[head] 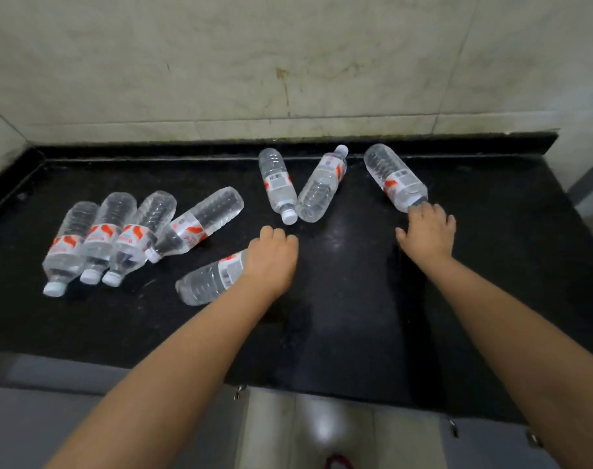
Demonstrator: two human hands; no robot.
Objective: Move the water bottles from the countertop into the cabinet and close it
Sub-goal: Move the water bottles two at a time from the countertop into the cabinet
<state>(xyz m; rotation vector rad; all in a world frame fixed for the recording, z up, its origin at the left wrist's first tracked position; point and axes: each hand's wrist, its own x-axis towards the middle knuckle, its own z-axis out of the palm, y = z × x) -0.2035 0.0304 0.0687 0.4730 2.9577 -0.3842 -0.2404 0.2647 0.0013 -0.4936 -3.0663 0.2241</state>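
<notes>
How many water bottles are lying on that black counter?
8: a row of four at left, one under the left hand, two in a V at the back, one at the right hand.

Eight water bottles lying flat on surface (356, 299), wall (288, 62) behind. Left cluster of four bottles (119, 235) side by side, touching, caps toward front edge. Fifth bottle (210, 279) in front of cluster, right of it, under left hand (271, 262). Two bottles (298, 184) near back centre, forming V. Rightmost bottle (394, 177) at back right, cap end at right hand (428, 231). Hands well apart.
</notes>
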